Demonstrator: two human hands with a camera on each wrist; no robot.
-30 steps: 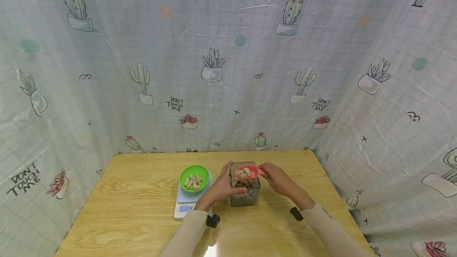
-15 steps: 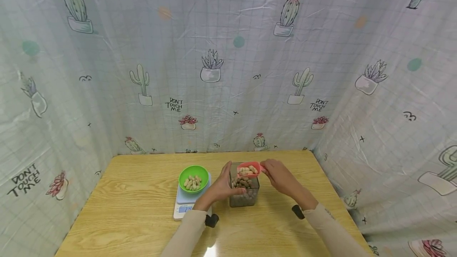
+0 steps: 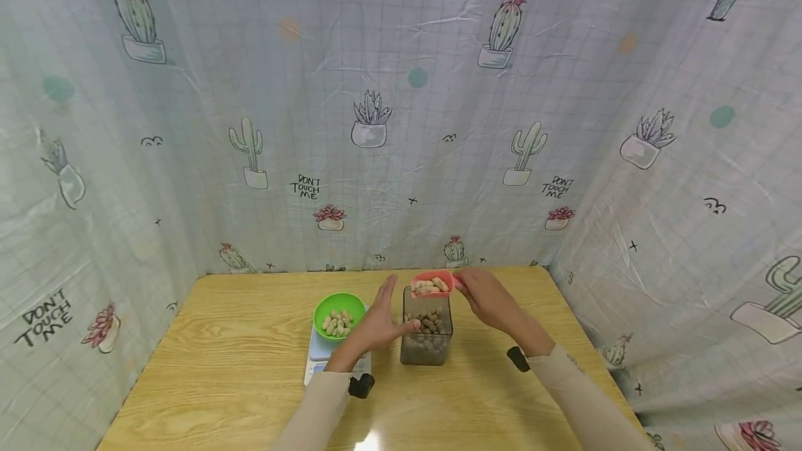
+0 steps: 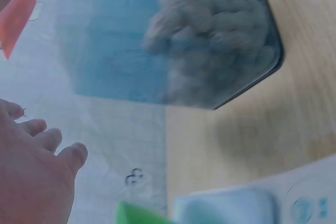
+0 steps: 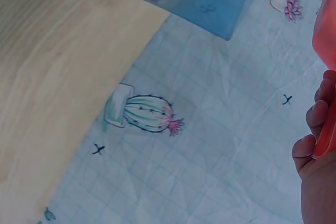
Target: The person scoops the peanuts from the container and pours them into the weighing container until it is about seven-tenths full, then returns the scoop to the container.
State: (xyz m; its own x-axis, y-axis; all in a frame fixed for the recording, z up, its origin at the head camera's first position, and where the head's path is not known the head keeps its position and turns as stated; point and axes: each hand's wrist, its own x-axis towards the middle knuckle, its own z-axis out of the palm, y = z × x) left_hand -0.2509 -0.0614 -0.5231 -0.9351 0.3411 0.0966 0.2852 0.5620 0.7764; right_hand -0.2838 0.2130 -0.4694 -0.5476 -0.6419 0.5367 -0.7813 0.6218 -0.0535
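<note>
My right hand [image 3: 491, 300] grips the handle of a red scoop [image 3: 448, 280] loaded with several peanuts [image 3: 431, 286] in their shells. The scoop is above the far rim of a clear, dark-tinted square container [image 3: 426, 350], which holds more peanuts [image 4: 210, 35] in its lower part. My left hand [image 3: 378, 326] is to the left of the container with fingers straight and thumb spread, holding nothing. In the left wrist view a gap shows between its fingertips and the container wall. Curled fingers [image 5: 316, 114] wrap the scoop's handle in the right wrist view.
Left of the container, a green bowl [image 3: 321, 305] with peanuts stands on a white kitchen scale [image 3: 321, 350], its display partly covered by my left arm. The wooden table [image 3: 232, 353] ends at a cactus-print curtain [image 3: 401, 228] behind and at the sides.
The peanut-filled scoop has risen out of the container toward its far rim. My left hand has let go of the container's side and moved left, toward the scale.
</note>
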